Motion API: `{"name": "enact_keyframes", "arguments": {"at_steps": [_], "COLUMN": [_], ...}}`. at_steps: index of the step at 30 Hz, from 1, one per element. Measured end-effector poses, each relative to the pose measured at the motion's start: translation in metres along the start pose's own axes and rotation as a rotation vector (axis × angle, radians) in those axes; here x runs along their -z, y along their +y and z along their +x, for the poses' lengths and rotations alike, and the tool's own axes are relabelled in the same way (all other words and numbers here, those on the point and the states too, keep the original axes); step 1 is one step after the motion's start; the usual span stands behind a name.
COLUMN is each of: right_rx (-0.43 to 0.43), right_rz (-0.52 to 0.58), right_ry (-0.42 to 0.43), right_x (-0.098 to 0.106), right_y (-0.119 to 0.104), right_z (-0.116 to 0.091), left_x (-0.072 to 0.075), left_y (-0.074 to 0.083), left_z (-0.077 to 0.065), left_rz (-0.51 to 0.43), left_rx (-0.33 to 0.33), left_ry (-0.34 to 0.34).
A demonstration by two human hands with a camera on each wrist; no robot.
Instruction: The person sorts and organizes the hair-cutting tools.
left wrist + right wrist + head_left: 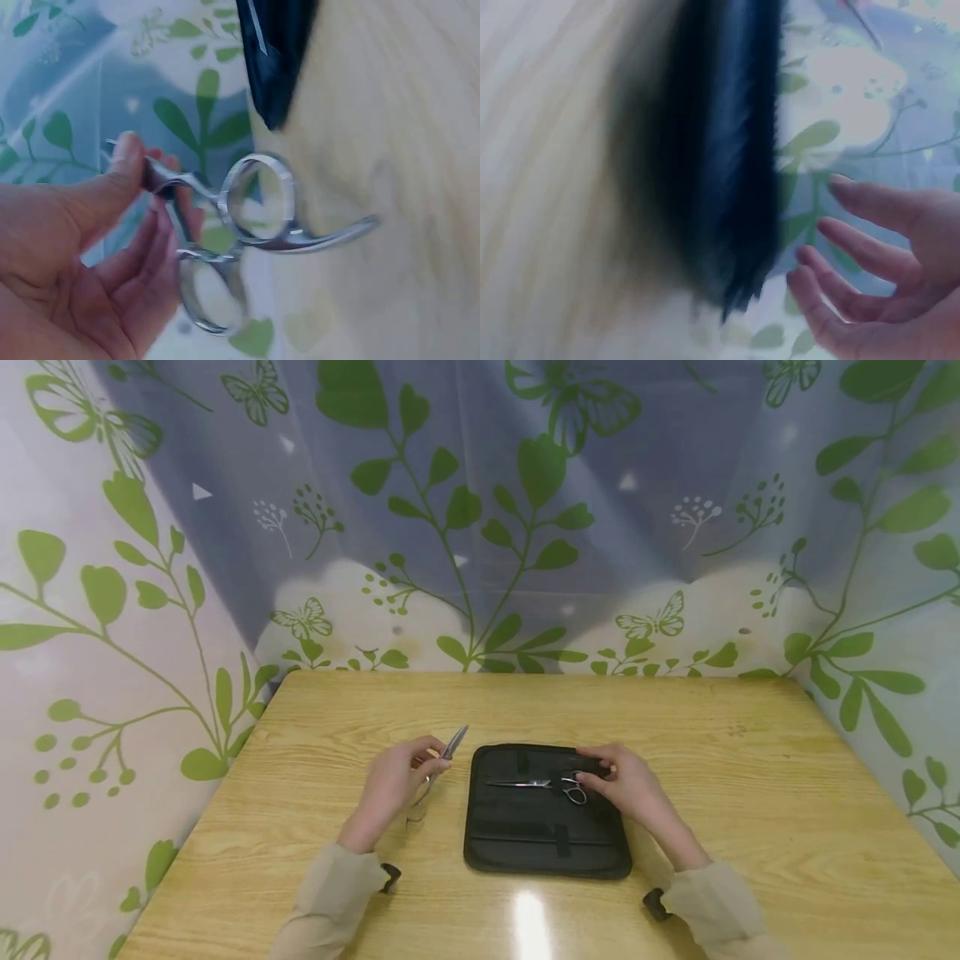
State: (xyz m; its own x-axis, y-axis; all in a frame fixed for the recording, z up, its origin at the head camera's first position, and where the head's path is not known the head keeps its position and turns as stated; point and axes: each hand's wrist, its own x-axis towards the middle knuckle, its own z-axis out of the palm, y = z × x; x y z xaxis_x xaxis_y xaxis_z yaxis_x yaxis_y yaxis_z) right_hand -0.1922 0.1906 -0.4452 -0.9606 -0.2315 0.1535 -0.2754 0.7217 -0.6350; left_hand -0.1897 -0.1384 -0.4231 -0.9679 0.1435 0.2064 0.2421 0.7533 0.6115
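My left hand point(392, 787) pinches a pair of silver hairdressing scissors point(454, 743) between thumb and fingers, left of the black case. Their blades point up and away. In the left wrist view the finger rings and curved finger rest point(330, 240) hang free of the hand. A black case point(517, 855) lies flat on the table, with a second pair of scissors point(521, 784) across its upper part, handles to the right. Over the case's upper right corner is my right hand point(626, 781), thumb near those handles. In the right wrist view its fingers point(855, 244) are spread, holding nothing.
The wooden table point(337, 718) reaches back to a curtain point(480, 552) printed with leaves and butterflies, which also hangs on both sides. Straps and a pocket seam cross the case. A black device sits at each wrist.
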Motion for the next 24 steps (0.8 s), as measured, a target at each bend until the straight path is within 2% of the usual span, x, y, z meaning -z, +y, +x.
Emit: {"name": "enact_keyframes", "arguments": {"at_steps": [3, 8, 11, 14, 18, 24], "right_rx": [0.019, 0.012, -0.001, -0.018, -0.053, -0.105], "right_rz": [0.192, 0.500, 0.627, 0.677, 0.735, 0.857], "right_ry": [0.008, -0.089, -0.096, -0.058, -0.033, -0.058], "right_x": [0.000, -0.004, -0.008, -0.011, -0.014, -0.016], "right_y": [-0.017, -0.048, -0.060, -0.065, -0.065, -0.059], "right_z": [-0.002, -0.004, -0.005, -0.005, -0.007, -0.009], "left_x": [-0.002, -0.009, -0.014, -0.019, -0.027, -0.035], "left_y": [0.016, 0.045, 0.059, 0.068, 0.073, 0.071], "left_z": [0.004, 0.007, 0.007, 0.006, 0.003, 0.001], "left_rz": [-0.045, -0.072, -0.046, -0.010, 0.027, 0.033], "left_rx": [-0.080, -0.218, -0.306, -0.382, -0.421, -0.399], "left_ry": [0.000, -0.052, -0.119, -0.182, -0.244, -0.269]}}
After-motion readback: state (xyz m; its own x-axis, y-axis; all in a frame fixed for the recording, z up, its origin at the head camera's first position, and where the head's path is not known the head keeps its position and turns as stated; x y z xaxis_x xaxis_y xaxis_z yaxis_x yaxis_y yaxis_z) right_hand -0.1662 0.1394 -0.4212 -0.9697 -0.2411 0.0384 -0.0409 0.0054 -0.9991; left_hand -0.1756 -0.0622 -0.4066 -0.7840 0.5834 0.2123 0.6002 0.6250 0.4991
